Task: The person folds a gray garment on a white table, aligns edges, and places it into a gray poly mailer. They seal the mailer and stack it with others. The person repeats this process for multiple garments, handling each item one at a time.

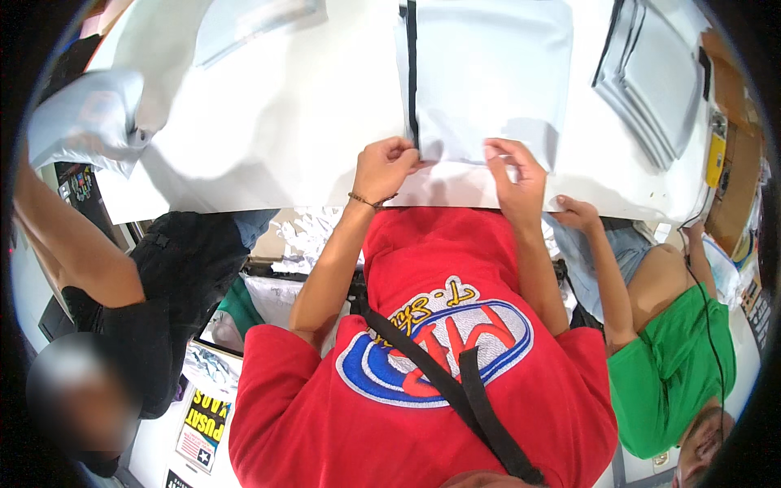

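Observation:
On the white table in front of me lies a flat, light grey folded piece point(496, 77) with a black strip point(412, 73) along its left edge. Whether it is cloth or plastic is hard to tell. My left hand point(386, 169), with a beaded bracelet on the wrist, pinches the near left corner at the end of the strip. Over the near edge, farther right, hovers my right hand point(519, 176). Its fingers are loosely bent, thumb and index tips slightly apart, and I see nothing between them.
Several similar grey pieces with black edges point(651, 85) are stacked at the table's right. A clear packet point(252, 26) lies far left. Someone in black at my left has a grey plastic bag point(88, 122) by their arm; a person in green point(675, 366) sits at my right.

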Demonstrator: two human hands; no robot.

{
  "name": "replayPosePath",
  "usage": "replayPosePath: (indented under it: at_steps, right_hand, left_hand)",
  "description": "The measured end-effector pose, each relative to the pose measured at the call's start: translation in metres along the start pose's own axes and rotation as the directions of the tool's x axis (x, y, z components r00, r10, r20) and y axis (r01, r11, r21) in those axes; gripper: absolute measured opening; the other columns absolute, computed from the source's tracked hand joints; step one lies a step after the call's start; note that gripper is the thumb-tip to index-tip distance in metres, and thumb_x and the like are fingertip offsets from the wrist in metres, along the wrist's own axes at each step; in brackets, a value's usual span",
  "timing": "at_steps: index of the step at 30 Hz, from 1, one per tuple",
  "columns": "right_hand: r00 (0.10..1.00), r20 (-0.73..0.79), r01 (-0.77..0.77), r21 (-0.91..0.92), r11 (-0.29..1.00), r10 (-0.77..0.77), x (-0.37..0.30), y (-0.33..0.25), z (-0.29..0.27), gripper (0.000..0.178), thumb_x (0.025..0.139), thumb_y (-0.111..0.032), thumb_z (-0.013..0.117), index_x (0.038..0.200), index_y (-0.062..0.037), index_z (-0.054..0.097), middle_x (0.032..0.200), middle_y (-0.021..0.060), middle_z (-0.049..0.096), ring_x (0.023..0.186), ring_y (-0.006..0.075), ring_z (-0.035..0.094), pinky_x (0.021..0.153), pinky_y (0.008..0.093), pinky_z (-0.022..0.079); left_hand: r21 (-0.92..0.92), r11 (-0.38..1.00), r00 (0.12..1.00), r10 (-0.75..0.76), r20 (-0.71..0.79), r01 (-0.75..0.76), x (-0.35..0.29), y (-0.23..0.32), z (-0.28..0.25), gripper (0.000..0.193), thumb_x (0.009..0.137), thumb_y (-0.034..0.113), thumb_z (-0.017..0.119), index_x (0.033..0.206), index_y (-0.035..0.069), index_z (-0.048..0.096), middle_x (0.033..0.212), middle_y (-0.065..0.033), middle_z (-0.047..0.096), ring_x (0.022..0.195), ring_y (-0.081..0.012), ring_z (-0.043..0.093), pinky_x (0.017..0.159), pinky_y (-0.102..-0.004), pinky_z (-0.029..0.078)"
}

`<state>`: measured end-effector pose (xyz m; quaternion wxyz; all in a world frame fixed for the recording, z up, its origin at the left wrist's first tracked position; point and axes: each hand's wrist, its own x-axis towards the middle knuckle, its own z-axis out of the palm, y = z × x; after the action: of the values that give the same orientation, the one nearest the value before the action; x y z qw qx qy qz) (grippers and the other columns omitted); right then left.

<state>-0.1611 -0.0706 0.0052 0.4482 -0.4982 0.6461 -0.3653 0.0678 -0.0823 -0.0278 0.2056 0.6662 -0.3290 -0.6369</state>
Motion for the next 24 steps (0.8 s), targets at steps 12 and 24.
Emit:
replayPosePath:
  at_steps: [12, 24]
  right_hand:
    - [0.952, -0.079, -0.303, -0.367, 0.880, 0.295, 0.025, 0.094, -0.091, 0.038, 0.084, -0.027, 0.076, 0.099, 0.0057, 0.064, 0.088, 0.0223, 0.069, 0.081, 0.0355, 0.070, 0.072, 0.0412, 0.055]
    - [0.934, 0.138, -0.351, 0.516, 0.781, 0.329, 0.008, -0.097, -0.146, 0.019, 0.091, -0.017, 0.071, 0.085, 0.0008, 0.066, 0.074, 0.0061, 0.065, 0.057, 0.0146, 0.060, 0.048, 0.0284, 0.045]
  left_hand:
    - [0.429, 0.902, 0.939, 0.109, -0.327, 0.045, 0.019, -0.003, 0.026, 0.056, 0.077, 0.050, 0.080, 0.097, -0.001, 0.071, 0.079, -0.0147, 0.072, 0.057, -0.0196, 0.067, 0.056, -0.0339, 0.056]
    - [-0.378, 0.866, 0.945, 0.302, -0.124, -0.326, -0.046, 0.103, -0.017, 0.017, 0.084, 0.000, 0.072, 0.082, 0.009, 0.057, 0.068, 0.0031, 0.057, 0.058, -0.0046, 0.051, 0.051, -0.0221, 0.039]
